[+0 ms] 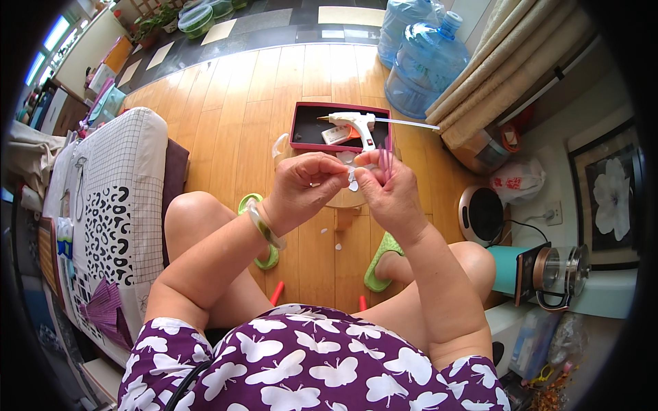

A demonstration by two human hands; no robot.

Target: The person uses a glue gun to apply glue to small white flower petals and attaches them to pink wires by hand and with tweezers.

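Note:
My left hand (311, 190), with a bangle (263, 226) on its wrist, has its thumb and forefinger pinched together. Whether something thin is between those fingertips cannot be made out. Close beside it, my right hand (388, 192) is curled around thin purple strips (385, 167), which look blurred. Small white petal-like pieces (353, 186) show between and below the hands, over a small wooden stool (339, 200). Beyond the hands, a white hot glue gun (354, 120) with a long clear glue stick (408, 123) rests across a red-rimmed black box (308, 123).
Inside the box lies a small printed carton (336, 134). Two white scraps (337, 247) are on the wooden floor. A cloth-covered bench (110, 169) stands at left, holding folded purple pleated material (103, 313). Water bottles (424, 67) and a glass kettle (558, 275) are at right.

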